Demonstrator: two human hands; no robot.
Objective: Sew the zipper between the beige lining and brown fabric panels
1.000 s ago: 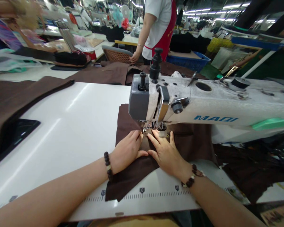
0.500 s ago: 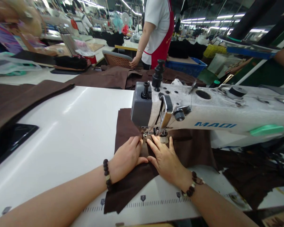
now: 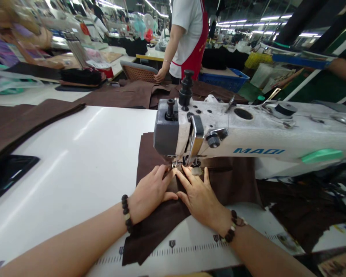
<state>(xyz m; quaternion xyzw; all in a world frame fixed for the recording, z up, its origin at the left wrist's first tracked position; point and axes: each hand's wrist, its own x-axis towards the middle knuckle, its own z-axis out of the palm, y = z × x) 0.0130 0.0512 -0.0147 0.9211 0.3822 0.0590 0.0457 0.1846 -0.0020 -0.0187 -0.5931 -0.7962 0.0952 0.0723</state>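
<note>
A dark brown piece of fabric point(image 3: 158, 227) lies on the white sewing table point(image 3: 103, 154), partly under the head of a sewing machine point(image 3: 256, 134). My left hand point(image 3: 151, 186) rests on the fabric with its fingers stretched towards the presser foot point(image 3: 175, 164). Beside it, my right hand point(image 3: 202, 194) lies flat on the same fabric, fingers spread, fingertips close to the needle area. The two thumbs come near each other. The machine head hides the fabric's far part. A bead bracelet circles each wrist.
More brown fabric point(image 3: 29, 119) is piled at the left and along the far table edge. Dark scraps point(image 3: 294, 215) lie at the right. A person in a red apron point(image 3: 194, 50) stands behind the machine, near a blue crate point(image 3: 225, 79). A ruler scale point(image 3: 190, 248) runs along the front edge.
The whole view has shifted slightly, so things sit a little further left. The fabric's near corner appears slightly closer to me. Both hands stay on the fabric by the presser foot.
</note>
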